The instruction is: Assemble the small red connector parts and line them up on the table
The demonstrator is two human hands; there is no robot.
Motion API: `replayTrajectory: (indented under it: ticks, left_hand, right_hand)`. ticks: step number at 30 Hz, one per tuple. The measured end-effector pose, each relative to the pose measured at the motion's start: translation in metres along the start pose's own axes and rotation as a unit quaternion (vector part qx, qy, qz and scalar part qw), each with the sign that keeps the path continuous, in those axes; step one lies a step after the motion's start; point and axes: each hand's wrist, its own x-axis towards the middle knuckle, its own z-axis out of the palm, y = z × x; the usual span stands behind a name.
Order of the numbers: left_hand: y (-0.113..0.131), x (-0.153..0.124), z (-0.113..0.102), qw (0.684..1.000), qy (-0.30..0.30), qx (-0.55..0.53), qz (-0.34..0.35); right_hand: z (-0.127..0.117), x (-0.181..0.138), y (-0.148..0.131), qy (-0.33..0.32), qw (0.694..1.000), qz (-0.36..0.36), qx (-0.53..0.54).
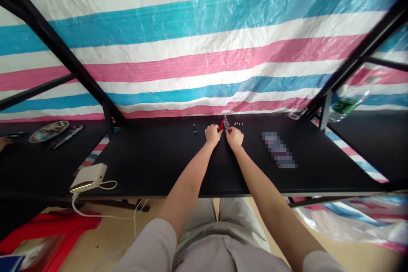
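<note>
My left hand rests near the back of the black table, its fingers bent together at the lower end of a small, upright red piece with a dark tip. Close beside it, my right hand has thumb and fingers pinched at the near end of a row of small translucent grey pieces. Whether one of those pieces is between its fingertips is too small to tell. Several tiny shiny bits lie just behind my right hand. A small dark cylinder with a pale top is left of my left hand.
A blurred-out phone-shaped item lies to the right on the black table. A clear cup is at the back right. On the left edge sits a white box with a cable. Another person's hand shows far left.
</note>
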Motion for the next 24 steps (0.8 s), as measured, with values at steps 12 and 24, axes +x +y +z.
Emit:
replayTrajectory:
  ticks: [12,24]
  left_hand:
    - [0.002,-0.018,-0.016,1.000,-0.017,0.001,0.015]
    - [-0.047,-0.048,-0.043,0.871,0.181,-0.405,-0.212]
  right_hand:
    - [-0.012,-0.005,-0.001,-0.026,0.999,-0.019,-0.035]
    - [-0.011,-0.052,-0.008,0.061,0.968,-0.117,0.212]
